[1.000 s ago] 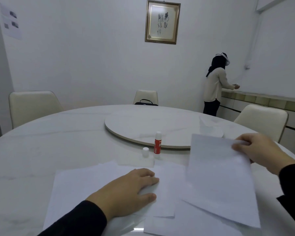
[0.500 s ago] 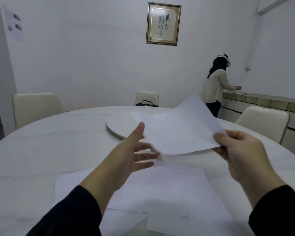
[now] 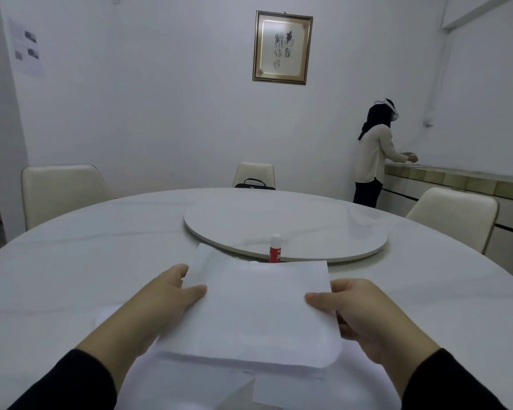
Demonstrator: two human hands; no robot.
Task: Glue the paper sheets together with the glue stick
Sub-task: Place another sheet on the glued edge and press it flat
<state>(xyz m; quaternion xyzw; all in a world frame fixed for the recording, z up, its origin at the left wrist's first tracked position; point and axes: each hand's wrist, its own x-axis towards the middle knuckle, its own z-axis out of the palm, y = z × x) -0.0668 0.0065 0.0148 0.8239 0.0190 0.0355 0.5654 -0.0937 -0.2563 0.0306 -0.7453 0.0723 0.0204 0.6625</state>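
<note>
Both hands hold paper sheet [image 3: 255, 315], long axis left-right.

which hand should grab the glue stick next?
Right, probably. The glue stick stands right of centre, slightly closer to the right hand. Both it and the left hand grip the sheet.

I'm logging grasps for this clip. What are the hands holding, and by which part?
Both hold one paper sheet: the left hand at its left edge, the right hand at its right edge, thumbs on top.
</note>
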